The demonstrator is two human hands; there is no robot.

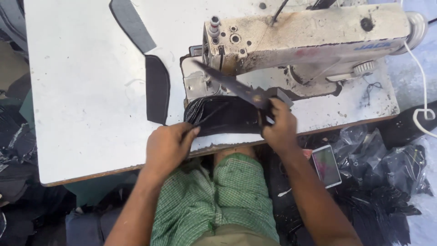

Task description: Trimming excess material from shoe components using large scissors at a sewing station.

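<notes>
White and scuffed, the surface [86, 105] fills most of your view, its front edge running just above your lap. On its right half sits the sewing machine [300, 41], cream-coloured, stained with brown grime and worn paint along the arm, with a handwheel at the far right end. Two dark fabric strips lie to the left of the machine: a long grey strip [131, 23] slanting near the top edge, and a black curved panel [157, 89] just beside the machine's base. Down on the floor at your right, a heap of black fabric pieces [387, 182] in clear plastic lies near your knee, with a phone [326, 166] resting face up beside it.

The black fabric piece [223, 115] you are working lies at the front edge of the surface, right under the machine's head. It is dark and glossy, gathered into fine ridges, and curves in a low mound between your hands. Your left hand [169, 146] is curled closed, pinching its near left edge and a thin dark strand that rises from it. Your right hand [280, 125] is clenched around the handles of the scissors [236, 86], whose long dark blades point up and left across the front of the machine, above the fabric.
</notes>
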